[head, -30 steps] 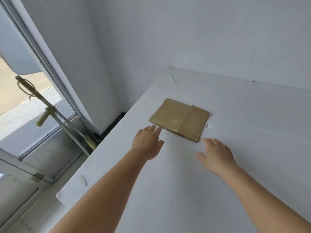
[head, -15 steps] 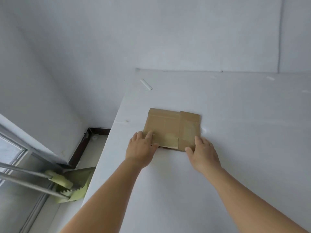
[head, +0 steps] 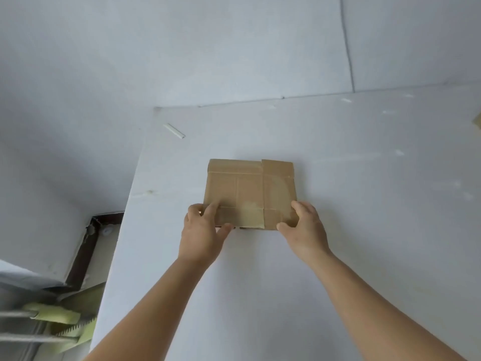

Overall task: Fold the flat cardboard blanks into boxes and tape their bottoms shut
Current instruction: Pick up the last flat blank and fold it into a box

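A flat brown cardboard blank (head: 250, 188), with tape strips across its face, lies on the white table (head: 338, 256) a little left of centre. My left hand (head: 201, 235) grips its near left corner, fingers on top and thumb at the near edge. My right hand (head: 305, 230) grips the near right corner the same way, thumb on the front edge. The near edge looks slightly lifted, with a dark gap under it.
A short white stick (head: 173, 130) lies near the table's far left corner. A tan cardboard piece (head: 477, 123) shows at the right edge. Walls close the far side and left. Off the left table edge, a yellow-green tool with metal poles (head: 59, 324) stands on the floor.
Both hands reached forward from the bare table to the blank and took hold of its near corners. The view swung to the right, away from the window.
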